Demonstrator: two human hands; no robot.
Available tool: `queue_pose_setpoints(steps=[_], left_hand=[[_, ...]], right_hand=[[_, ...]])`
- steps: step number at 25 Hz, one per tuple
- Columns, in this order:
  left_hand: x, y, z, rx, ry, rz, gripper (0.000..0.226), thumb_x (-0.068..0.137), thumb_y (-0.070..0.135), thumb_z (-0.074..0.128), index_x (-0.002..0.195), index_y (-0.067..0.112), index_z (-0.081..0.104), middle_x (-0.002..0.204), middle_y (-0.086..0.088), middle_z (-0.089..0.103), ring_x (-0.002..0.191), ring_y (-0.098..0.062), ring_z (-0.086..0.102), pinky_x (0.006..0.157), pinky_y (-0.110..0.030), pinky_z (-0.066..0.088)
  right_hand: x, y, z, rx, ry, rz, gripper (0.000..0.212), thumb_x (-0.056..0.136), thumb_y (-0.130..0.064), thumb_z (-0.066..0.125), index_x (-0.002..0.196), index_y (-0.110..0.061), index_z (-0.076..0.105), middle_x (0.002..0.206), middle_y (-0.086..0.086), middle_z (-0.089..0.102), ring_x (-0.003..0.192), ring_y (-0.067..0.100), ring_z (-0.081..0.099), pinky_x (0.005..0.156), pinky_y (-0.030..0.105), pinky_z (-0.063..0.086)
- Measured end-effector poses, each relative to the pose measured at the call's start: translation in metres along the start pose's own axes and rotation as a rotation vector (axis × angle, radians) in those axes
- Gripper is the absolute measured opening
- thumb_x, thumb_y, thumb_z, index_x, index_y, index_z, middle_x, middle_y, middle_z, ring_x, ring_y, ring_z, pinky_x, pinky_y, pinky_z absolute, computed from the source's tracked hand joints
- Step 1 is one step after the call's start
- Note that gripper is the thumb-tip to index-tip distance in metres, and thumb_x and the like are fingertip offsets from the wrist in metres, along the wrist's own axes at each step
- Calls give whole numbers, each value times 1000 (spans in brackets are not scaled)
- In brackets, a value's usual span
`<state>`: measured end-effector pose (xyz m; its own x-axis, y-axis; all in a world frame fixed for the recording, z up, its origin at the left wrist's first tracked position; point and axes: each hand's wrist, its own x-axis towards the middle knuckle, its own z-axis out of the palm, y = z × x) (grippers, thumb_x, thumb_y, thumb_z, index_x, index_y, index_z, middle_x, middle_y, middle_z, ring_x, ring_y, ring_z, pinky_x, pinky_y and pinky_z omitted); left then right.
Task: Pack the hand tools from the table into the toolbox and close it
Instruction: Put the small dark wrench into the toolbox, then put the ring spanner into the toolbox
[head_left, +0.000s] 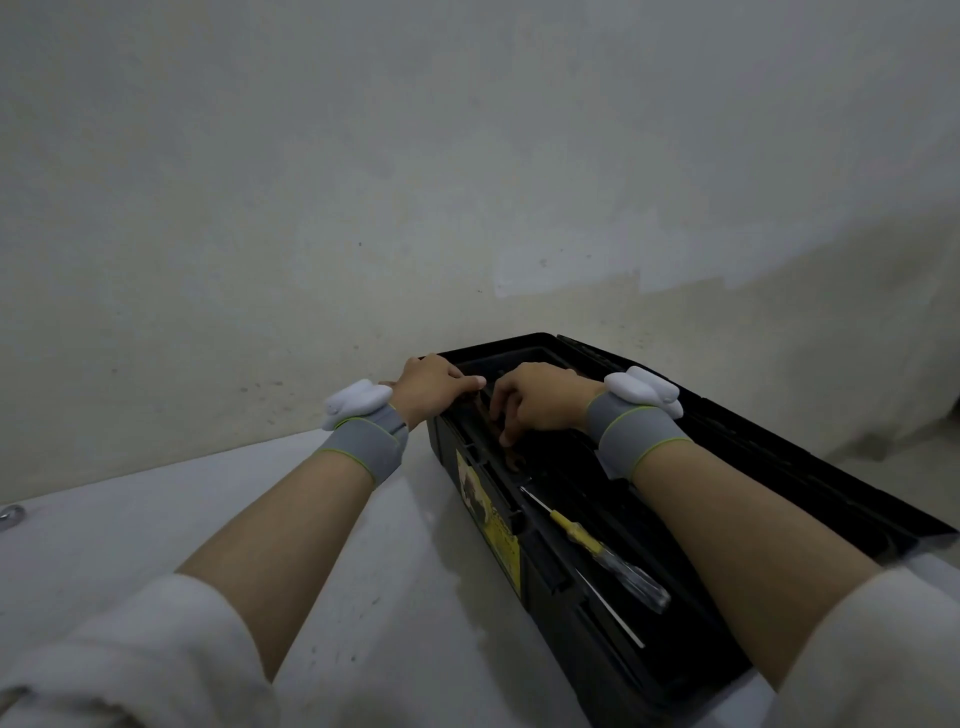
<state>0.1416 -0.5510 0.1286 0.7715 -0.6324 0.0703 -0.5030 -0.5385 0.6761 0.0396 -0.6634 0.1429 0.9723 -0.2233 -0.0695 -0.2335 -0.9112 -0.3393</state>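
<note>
- Black toolbox (550, 579) is seen open at centre-right of the frame, on the white table (405, 545); the lid (779, 467) is laid back to the right.
- Left hand (434, 384) is set on the toolbox's far-left corner, fingers curled over the rim.
- Right hand (540, 397) is lowered inside the box, just right of the left; curled fingertips are placed on a rusty wrench (511, 460). An actual grip can't be confirmed.
- Yellow/clear-handled screwdriver (608, 556) is lying in the box, lower centre, with a thin metal rod (613, 610) just beside it.
- Grey wristbands (363, 441) with white pods are worn on both wrists.
</note>
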Motion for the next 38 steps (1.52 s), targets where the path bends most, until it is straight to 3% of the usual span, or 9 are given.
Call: queue_pose_setpoints(steps=[2,5,9,12,18,22,25,33,38], left_hand=[[-2,4,-2,63,-42,-35,43,90,38,55,66,4,58,59,-11,44,69,-27,41,67,-28,36],[2,5,-2,168,-62,-49,47,93,38,50,57,9,42,53,-4,33,52,-18,34,54,-22,28],[0,3,-2,156,-46,-26,42,94,37,49,87,1,70,81,-16,64,83,-25,57,66,-23,35],[-8,-2,1,154,92,-6,36,94,42,44,87,13,65,90,-9,58,78,-20,51,64,-25,27],[-33,-13,-17,-13,436,70,31,97,35,36,112,22,60,119,-1,60,113,-24,52,88,-36,27],[-76,-28,-36,-76,577,69,27,97,31,38,112,24,59,114,3,65,107,-19,56,96,-39,30],[-103,-41,-44,-104,621,62,24,97,30,39,108,24,59,108,4,67,100,-16,58,97,-41,32],[-183,-84,-74,-109,741,9,21,96,27,40,103,24,60,100,8,68,90,-9,57,96,-38,35],[-219,-111,-88,-118,771,-7,21,96,24,42,102,19,61,101,3,68,98,-16,59,97,-43,41]], right_hand=[[-1,-1,-1,-33,2,-4,29,72,-22,75,99,-23,67,105,-1,71,113,20,57,105,49,34],[-1,-1,0,-95,17,-9,29,72,-25,75,100,-26,67,105,-2,70,114,20,55,104,48,32],[0,-3,2,-147,22,-20,30,73,-27,74,102,-28,67,102,-4,69,115,20,52,100,48,28],[0,-4,3,-139,37,-30,27,74,-30,73,100,-29,67,92,-8,65,112,19,53,97,46,28],[-7,-14,-9,81,271,-51,20,82,-28,67,100,-21,68,102,2,70,107,23,59,100,48,40],[-18,-52,-7,220,363,-171,22,85,-25,65,102,-12,67,99,10,68,88,19,59,86,31,49],[-25,-83,5,243,368,-248,22,85,-25,64,101,-10,67,92,8,66,81,16,55,75,25,43],[-48,-160,53,310,272,-346,19,85,-23,63,99,-11,67,80,3,61,74,17,54,71,29,45],[-52,-193,82,313,248,-375,19,85,-24,63,99,-12,67,78,1,61,72,15,53,69,24,42]])
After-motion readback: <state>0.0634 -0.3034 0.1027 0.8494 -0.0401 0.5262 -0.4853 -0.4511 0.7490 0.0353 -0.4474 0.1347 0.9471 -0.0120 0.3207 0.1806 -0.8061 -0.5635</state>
